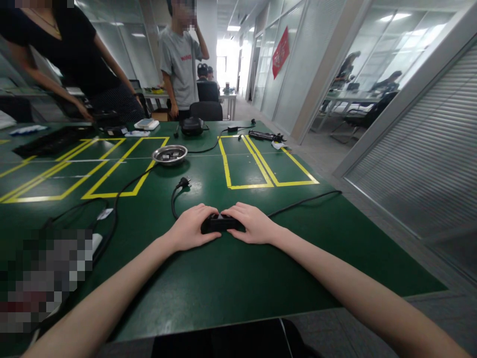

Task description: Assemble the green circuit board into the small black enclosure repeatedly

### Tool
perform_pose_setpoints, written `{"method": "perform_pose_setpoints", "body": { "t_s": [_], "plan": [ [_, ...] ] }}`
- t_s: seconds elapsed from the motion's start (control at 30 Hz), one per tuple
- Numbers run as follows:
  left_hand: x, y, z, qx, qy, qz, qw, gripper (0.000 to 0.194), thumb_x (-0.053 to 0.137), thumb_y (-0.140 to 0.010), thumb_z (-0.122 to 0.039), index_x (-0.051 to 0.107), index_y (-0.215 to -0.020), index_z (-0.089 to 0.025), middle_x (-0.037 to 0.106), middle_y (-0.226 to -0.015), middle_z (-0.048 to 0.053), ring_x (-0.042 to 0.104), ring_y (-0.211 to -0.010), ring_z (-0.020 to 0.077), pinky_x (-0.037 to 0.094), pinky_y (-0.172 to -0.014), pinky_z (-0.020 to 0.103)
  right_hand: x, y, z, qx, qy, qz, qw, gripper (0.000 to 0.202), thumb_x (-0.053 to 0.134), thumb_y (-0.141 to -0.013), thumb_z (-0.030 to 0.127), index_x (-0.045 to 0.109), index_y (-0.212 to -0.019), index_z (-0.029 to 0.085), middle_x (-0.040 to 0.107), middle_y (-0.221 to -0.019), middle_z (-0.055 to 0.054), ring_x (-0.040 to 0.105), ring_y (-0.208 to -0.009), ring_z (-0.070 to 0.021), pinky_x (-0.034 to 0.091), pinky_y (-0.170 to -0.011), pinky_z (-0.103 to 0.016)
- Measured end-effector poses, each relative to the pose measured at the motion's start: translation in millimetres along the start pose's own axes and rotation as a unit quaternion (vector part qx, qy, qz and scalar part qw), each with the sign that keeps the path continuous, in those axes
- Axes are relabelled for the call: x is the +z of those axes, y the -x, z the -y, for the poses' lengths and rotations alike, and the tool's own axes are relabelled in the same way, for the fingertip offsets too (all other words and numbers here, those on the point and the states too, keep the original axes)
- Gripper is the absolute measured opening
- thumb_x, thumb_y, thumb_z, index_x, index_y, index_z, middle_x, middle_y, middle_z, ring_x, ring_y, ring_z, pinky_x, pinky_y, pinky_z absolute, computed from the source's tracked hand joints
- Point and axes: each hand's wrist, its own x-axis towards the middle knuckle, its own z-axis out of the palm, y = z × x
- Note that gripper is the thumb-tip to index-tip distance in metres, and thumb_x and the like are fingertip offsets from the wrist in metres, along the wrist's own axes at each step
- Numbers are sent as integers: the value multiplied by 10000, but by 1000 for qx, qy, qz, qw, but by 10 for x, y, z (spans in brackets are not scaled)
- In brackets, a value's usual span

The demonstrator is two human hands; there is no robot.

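On the green table lies a black power adapter, a small block with a cord leaving each side. My left hand grips its left end, fingers on top and thumb along the near side. At the right end my right hand closes on it the same way. Both hands cover the ends, so only the middle shows. From behind the left hand a cord curls to a black plug, its pins pointing right. A thin cable runs from behind the right hand toward the table's right edge.
A metal dish holding small metal parts stands ahead, near yellow tape rectangles. A folded black tripod-like item and a black case lie at the far edge. Two people stand beyond the table. A blurred-out object sits left.
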Motion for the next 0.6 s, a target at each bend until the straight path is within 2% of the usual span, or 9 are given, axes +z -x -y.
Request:
{"method": "perform_pose_setpoints", "body": {
  "t_s": [0.2,0.43,0.5,0.6],
  "plan": [
    [-7,-10,-10,41,-49,-3,998,348,564,-1024,-446,660,-1244,-194,731,-991,89,673,-912,249,534,-857,385,-18,1,-29,-5,29,-2,1000,312,639,-989,326,643,-1243,145,741,-1029,-138,663,-919,-257,551,-823,-395],
    [-21,-16,-12,44,-59,0,997,407,504,-1042,-506,692,-1214,-188,732,-971,100,666,-920,253,533,-888,402,-44,13,1,6,64,1,998,329,616,-1008,416,685,-1208,163,757,-984,-121,681,-897,-247,544,-795,-370],
    [-26,-13,-14,47,-58,-7,997,414,516,-1033,-516,689,-1218,-189,735,-986,104,671,-920,252,534,-878,394,-32,25,-3,0,59,-12,998,334,594,-1020,400,679,-1243,165,765,-1034,-135,690,-918,-254,557,-809,-382],
    [-35,-2,-25,21,-37,-21,999,456,543,-1003,-564,664,-1244,-196,740,-1003,91,686,-882,241,533,-820,355,-15,43,-20,-24,59,-32,997,351,515,-1051,318,639,-1353,187,742,-1229,-158,698,-983,-260,572,-865,-411]
  ]
}}
